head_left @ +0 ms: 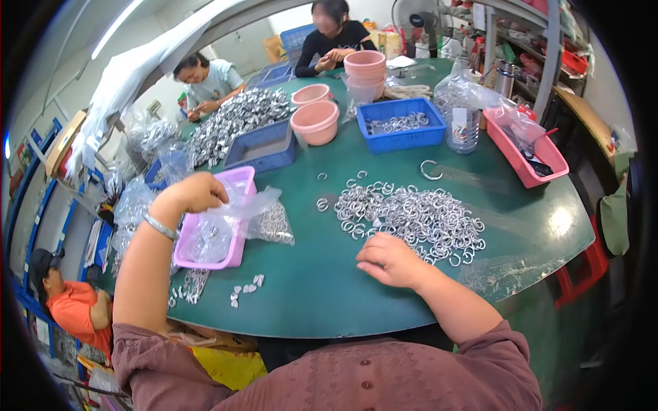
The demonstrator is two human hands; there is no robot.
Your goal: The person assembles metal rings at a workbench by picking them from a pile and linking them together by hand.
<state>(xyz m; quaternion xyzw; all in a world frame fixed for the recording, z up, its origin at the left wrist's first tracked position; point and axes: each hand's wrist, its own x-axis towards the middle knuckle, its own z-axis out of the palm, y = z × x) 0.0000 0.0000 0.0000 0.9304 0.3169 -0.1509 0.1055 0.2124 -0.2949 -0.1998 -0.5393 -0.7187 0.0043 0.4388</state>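
Observation:
My left hand (203,192) is over a purple plastic basket (243,252), its fingers pinched on the edge of a clear plastic bag (236,211). Small silvery rings fill the bag's lower end, which lies on the table beside the basket. More clear plastic is inside the basket. At the near edge of a loose pile of silvery open rings (411,216), my right hand (392,260) is closed with its fingers curled. Whatever it may hold is hidden.
A blue tray (401,145) with rings, pink tubs (315,127) and a pink basket (528,175) stand farther back. Shiny metal parts (240,120) are heaped at the left rear. Small pieces (247,288) lie near the front edge. Two people work across the table.

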